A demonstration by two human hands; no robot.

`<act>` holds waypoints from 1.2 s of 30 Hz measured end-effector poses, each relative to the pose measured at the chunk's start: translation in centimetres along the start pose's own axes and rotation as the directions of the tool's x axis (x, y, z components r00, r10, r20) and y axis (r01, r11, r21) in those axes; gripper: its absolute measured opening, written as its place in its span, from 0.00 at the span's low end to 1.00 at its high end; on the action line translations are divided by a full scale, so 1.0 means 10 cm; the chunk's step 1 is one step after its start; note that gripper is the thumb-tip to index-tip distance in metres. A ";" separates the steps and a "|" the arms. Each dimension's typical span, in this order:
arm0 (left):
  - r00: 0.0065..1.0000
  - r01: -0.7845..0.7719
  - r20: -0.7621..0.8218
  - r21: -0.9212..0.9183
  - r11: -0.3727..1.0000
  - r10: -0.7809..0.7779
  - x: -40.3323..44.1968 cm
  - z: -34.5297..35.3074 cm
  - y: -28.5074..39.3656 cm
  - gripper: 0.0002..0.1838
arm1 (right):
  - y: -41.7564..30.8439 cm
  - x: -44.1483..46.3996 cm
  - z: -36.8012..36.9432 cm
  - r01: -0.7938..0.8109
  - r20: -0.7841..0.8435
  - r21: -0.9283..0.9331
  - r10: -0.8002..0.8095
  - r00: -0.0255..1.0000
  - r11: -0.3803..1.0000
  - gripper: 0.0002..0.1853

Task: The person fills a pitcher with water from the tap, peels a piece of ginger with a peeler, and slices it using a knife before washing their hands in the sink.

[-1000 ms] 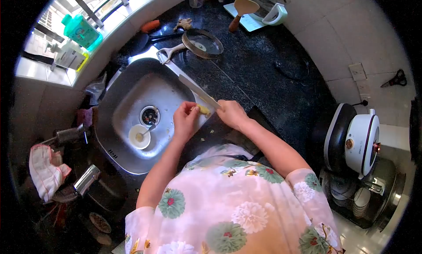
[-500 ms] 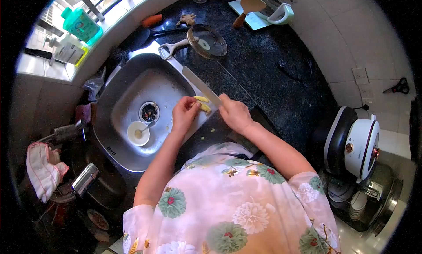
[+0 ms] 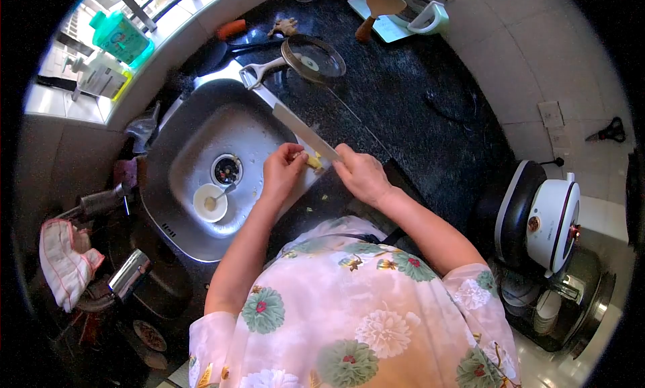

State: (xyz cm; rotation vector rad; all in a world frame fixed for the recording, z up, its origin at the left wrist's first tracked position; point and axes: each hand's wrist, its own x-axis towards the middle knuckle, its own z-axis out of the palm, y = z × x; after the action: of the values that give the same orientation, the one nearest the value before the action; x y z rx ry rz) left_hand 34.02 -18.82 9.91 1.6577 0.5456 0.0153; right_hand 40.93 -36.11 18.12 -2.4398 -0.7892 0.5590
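A long-bladed kitchen knife point(image 3: 304, 131) is in my right hand point(image 3: 363, 177), its fingers closed round the handle. The blade slants up and left along the sink's right rim. My left hand point(image 3: 281, 171) is beside the blade, its fingertips pinched on yellow ginger point(image 3: 314, 161). That ginger lies over the pale strip at the sink edge; my fingers partly cover it. Small yellow scraps point(image 3: 309, 210) lie on the dark counter below. The steel sink point(image 3: 201, 129) is left of my hands, with a white bowl point(image 3: 210, 203) and spoon in it.
A peeler point(image 3: 259, 71) and a round glass lid point(image 3: 314, 57) lie beyond the sink. Further back are a carrot point(image 3: 231, 29), a ginger root point(image 3: 283, 27) and a wooden spatula point(image 3: 378, 12). A white appliance point(image 3: 551, 223) stands at right. Bottles point(image 3: 121, 38) line the windowsill.
The knife blade has shifted slightly left, closer to my left fingers. The upper yellow ginger piece, separate before, is now mostly hidden by my left fingers. The whole view has shifted a little.
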 end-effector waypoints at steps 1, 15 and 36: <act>0.999 0.038 0.007 -0.099 0.994 -0.037 0.00 0.00 -0.01 0.09 | 0.00 0.00 0.02 -0.007 0.018 -0.011 0.007 1.000 1.000 0.09; 0.999 0.035 0.006 -0.172 0.985 -0.034 0.01 -0.04 0.01 0.07 | -0.04 0.02 0.11 -0.029 0.096 -0.022 0.031 0.995 0.999 0.13; 0.997 0.071 -0.032 -0.120 0.990 -0.075 0.03 -0.03 0.04 0.09 | -0.17 0.15 0.24 -0.080 0.118 -0.179 0.102 0.988 0.981 0.09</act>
State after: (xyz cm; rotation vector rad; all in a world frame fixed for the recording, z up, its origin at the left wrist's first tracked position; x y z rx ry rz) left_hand 34.34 -18.50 10.23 1.5234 0.6216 0.0241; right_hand 40.13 -33.20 16.88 -2.6323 -0.8104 0.7132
